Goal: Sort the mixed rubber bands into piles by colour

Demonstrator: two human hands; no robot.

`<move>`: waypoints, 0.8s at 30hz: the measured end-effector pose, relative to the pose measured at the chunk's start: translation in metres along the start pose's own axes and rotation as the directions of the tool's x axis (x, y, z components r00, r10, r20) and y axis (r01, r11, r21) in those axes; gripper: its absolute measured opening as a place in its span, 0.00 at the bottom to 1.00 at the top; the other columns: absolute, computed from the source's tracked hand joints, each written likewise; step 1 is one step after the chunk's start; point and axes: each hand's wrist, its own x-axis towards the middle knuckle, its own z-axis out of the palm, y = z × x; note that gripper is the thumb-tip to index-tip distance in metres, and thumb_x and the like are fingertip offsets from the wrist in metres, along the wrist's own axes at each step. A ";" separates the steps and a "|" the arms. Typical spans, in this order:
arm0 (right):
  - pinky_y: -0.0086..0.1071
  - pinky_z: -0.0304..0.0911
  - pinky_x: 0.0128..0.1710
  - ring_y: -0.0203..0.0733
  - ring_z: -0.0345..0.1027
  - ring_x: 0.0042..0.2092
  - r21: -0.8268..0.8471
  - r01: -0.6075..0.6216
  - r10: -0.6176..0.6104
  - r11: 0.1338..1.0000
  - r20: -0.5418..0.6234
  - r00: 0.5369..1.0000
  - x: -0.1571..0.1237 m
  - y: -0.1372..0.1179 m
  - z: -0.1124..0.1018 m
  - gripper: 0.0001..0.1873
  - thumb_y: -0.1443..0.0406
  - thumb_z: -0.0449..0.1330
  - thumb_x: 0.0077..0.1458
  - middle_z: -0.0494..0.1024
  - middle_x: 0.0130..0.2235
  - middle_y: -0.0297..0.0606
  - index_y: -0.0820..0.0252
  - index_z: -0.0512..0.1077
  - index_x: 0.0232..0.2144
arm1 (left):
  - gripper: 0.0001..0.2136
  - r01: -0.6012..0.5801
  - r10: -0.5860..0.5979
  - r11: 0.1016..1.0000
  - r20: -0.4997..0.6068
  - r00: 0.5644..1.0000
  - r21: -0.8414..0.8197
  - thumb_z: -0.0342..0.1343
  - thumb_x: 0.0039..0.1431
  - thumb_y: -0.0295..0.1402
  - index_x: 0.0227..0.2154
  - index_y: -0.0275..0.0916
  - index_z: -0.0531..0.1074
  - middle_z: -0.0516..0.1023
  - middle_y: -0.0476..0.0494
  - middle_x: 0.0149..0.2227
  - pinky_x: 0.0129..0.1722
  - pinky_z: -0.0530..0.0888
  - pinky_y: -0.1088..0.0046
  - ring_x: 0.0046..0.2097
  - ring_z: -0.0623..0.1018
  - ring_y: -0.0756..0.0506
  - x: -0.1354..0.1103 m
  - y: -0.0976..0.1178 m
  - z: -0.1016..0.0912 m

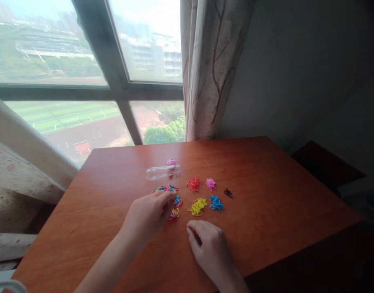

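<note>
My left hand (150, 211) is over a mixed pile of small coloured rubber bands (178, 201), its fingers pinched together and hiding part of the pile. Whatever is between those fingertips cannot be made out. My right hand (209, 246) is low over the table, thumb and forefinger pressed together; whether a band is in them does not show. Just beyond it are yellow bands (198, 207) and blue bands (216, 203), each in a heap. Farther back are red bands (193, 184), pink bands (210, 184) and a few black bands (228, 193).
Behind the mixed pile lies a clear plastic bag (158, 173) with something pink (171, 162) at its far side. The wooden table (275, 203) runs back toward a window and a patterned curtain (211, 69). A white curved object (12, 285) shows at the bottom left.
</note>
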 end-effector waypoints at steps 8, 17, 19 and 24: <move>0.27 0.57 0.33 0.37 0.71 0.32 -0.001 0.004 -0.004 1.000 0.027 1.000 0.000 -0.003 0.003 0.09 0.70 0.52 0.61 0.77 0.30 0.32 0.54 0.70 0.32 | 0.11 0.134 -0.135 0.990 -0.041 0.990 -0.044 0.46 0.64 0.36 0.38 0.47 0.75 0.82 0.52 0.34 0.29 0.69 0.78 0.31 0.80 0.49 -0.071 -0.032 0.024; 0.28 0.54 0.33 0.38 0.70 0.32 0.002 0.008 -0.008 1.000 0.073 0.997 0.001 -0.011 0.010 0.08 0.70 0.53 0.60 0.76 0.31 0.31 0.54 0.69 0.32 | 0.10 0.181 -0.187 0.979 -0.067 0.980 -0.092 0.48 0.64 0.36 0.39 0.49 0.75 0.83 0.54 0.39 0.35 0.74 0.77 0.37 0.82 0.48 -0.082 -0.039 0.038; 0.28 0.54 0.33 0.37 0.70 0.32 0.003 0.006 -0.006 1.000 0.074 0.997 0.001 -0.011 0.010 0.08 0.70 0.53 0.60 0.76 0.30 0.31 0.54 0.69 0.32 | 0.09 0.173 -0.180 0.979 -0.064 0.982 -0.112 0.48 0.64 0.35 0.37 0.48 0.75 0.83 0.54 0.38 0.34 0.73 0.77 0.36 0.82 0.48 -0.081 -0.037 0.038; 0.28 0.54 0.34 0.37 0.70 0.33 0.008 0.003 -0.003 1.000 0.070 0.998 0.000 -0.010 0.010 0.08 0.71 0.53 0.60 0.76 0.31 0.31 0.54 0.70 0.32 | 0.10 0.164 -0.170 0.975 -0.027 0.985 -0.148 0.47 0.63 0.35 0.36 0.46 0.74 0.83 0.51 0.37 0.34 0.73 0.77 0.37 0.82 0.47 -0.077 -0.029 0.040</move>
